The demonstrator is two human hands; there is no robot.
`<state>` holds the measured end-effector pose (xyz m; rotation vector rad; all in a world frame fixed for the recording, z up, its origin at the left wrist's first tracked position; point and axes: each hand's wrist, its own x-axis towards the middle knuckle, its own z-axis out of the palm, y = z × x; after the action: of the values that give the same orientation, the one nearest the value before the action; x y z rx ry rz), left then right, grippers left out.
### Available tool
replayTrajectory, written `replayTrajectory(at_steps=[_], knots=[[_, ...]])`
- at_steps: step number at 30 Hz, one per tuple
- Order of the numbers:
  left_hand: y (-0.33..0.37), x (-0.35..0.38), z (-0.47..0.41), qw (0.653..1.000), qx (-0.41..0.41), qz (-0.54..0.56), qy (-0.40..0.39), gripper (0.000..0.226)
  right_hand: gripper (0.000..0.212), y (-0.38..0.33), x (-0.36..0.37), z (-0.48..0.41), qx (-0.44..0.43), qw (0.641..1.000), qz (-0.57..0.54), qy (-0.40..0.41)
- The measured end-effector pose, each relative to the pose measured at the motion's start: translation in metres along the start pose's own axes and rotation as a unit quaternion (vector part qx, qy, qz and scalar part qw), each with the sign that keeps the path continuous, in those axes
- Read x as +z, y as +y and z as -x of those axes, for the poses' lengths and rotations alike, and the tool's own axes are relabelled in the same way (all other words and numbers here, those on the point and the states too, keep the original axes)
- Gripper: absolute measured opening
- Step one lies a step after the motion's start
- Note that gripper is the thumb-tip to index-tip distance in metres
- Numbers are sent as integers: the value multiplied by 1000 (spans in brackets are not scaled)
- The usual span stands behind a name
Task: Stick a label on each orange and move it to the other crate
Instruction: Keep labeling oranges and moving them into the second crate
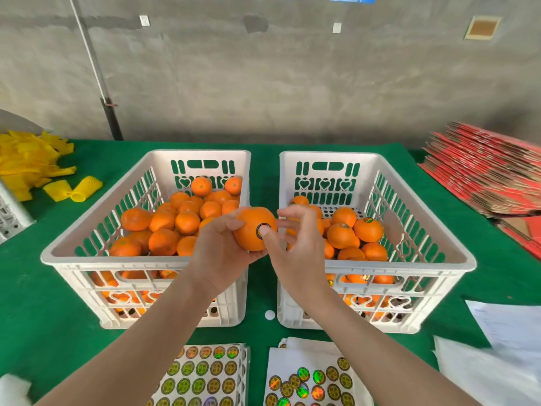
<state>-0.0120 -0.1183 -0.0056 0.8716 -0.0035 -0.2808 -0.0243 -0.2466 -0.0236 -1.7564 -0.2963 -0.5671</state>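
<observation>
Left hand (222,247) grips the orange (248,230) from below and left, fingers curled round it, held up over the gap between the two crates. Right hand (298,244) sits just right of it: thumb pad presses the label (259,231) onto the fruit, other fingers spread loose and holding nothing.

Left crate (87,257) is about half full of fruit. Right crate (409,263) holds fewer, and some show labels. Nothing lies between the hands and either crate. Sticker sheets (202,376) lie on the green cloth (44,303) near the person, under the forearms. Yellow nets (29,162) are far left, the red cardboard stack (483,177) far right.

The orange's labelled side faces the camera and right hand. It looks near round, so I can't tell its long axis.
</observation>
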Motion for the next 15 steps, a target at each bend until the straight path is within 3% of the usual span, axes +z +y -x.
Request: replayTrajectory(at_steps=[2, 6, 10, 13, 15], knots=[[-4, 3, -2, 1000, -2, -5, 17, 63, 48, 2, -9, -3, 45, 999, -11, -18], [-14, 19, -12, 999, -10, -43, -16, 53, 65, 7, -25, -9, -33, 987, 68, -142], [-33, 40, -36, 989, 14, -150, -14, 36, 63, 18, -47, -26, -14, 985, 121, -124], [-54, 53, -60, 933, 37, -356, 24, 35, 58, 34, -76, -51, 24, 981, 167, -95], [-67, 61, -71, 857, 75, -510, 16, 36, 62, 54, -101, -77, 101, 961, 231, -116]])
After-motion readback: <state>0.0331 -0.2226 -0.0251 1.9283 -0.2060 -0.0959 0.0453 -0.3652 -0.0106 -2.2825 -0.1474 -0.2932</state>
